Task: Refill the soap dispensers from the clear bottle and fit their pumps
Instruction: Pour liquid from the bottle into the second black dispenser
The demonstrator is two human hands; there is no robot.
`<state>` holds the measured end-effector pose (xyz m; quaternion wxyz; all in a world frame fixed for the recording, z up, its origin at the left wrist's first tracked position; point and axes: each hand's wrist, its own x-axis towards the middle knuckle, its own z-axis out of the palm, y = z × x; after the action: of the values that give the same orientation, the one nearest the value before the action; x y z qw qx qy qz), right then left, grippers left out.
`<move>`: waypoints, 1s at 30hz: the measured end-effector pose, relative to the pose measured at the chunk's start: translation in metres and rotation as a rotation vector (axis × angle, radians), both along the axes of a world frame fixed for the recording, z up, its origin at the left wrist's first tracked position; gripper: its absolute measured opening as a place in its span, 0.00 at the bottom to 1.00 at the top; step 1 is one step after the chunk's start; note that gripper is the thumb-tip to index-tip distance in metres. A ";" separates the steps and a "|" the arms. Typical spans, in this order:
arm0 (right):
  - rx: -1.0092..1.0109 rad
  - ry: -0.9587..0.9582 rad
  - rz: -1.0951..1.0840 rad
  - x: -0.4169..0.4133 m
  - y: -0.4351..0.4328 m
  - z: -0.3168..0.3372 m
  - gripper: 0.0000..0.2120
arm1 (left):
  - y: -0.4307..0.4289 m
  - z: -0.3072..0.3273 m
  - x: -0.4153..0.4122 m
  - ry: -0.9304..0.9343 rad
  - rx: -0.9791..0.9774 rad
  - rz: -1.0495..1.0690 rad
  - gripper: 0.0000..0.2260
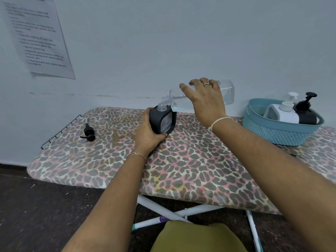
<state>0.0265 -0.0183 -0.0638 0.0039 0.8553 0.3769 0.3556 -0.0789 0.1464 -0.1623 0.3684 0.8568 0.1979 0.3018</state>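
My left hand (pixel 148 132) grips a black soap dispenser (pixel 162 120) that stands on the leopard-print ironing board (pixel 181 170), its neck uncapped. My right hand (pixel 205 99) holds the clear bottle (pixel 227 91) tipped almost flat, its threaded mouth resting at the dispenser's neck. Clear liquid lies along the bottle's lower side. A black pump (pixel 88 132) lies loose on the board to the left, apart from both hands.
A teal basket (pixel 280 131) at the board's right end holds a white dispenser (pixel 283 111) and a black dispenser (pixel 306 111), both with pumps on. A wire rack (pixel 60 131) edges the board's left end. A printed sheet (pixel 36 37) hangs on the wall.
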 end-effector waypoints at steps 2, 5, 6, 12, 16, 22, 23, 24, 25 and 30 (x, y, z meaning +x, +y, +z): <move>-0.002 -0.002 -0.001 0.000 0.000 0.000 0.37 | 0.000 0.000 0.000 0.008 0.005 0.003 0.45; -0.009 -0.005 -0.002 -0.001 0.000 0.001 0.37 | 0.000 0.000 0.000 0.008 0.004 0.000 0.45; -0.009 -0.009 -0.002 -0.001 0.000 0.001 0.37 | 0.000 0.000 0.000 0.008 0.001 0.000 0.45; -0.002 -0.026 0.001 -0.001 0.001 0.001 0.35 | 0.000 0.001 0.000 0.011 -0.003 0.005 0.44; 0.002 -0.033 0.006 -0.001 0.000 0.001 0.34 | -0.001 0.000 0.000 0.012 -0.002 0.005 0.45; 0.005 -0.062 0.013 0.000 0.001 0.002 0.33 | -0.001 0.001 -0.001 0.004 -0.014 -0.001 0.45; 0.006 -0.064 0.013 0.000 0.001 0.002 0.33 | -0.001 0.001 -0.001 0.003 -0.015 -0.003 0.45; 0.006 -0.064 0.013 0.000 0.001 0.002 0.33 | -0.001 0.001 -0.001 0.004 -0.014 -0.003 0.45; 0.006 -0.064 0.014 0.000 0.001 0.002 0.33 | -0.001 0.000 -0.001 0.005 -0.013 -0.002 0.45; -0.001 -0.069 0.008 0.001 0.002 0.002 0.33 | 0.000 0.000 0.000 0.009 -0.020 -0.007 0.45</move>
<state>0.0274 -0.0163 -0.0621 0.0158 0.8409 0.3801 0.3850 -0.0789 0.1460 -0.1622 0.3772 0.8551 0.1995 0.2945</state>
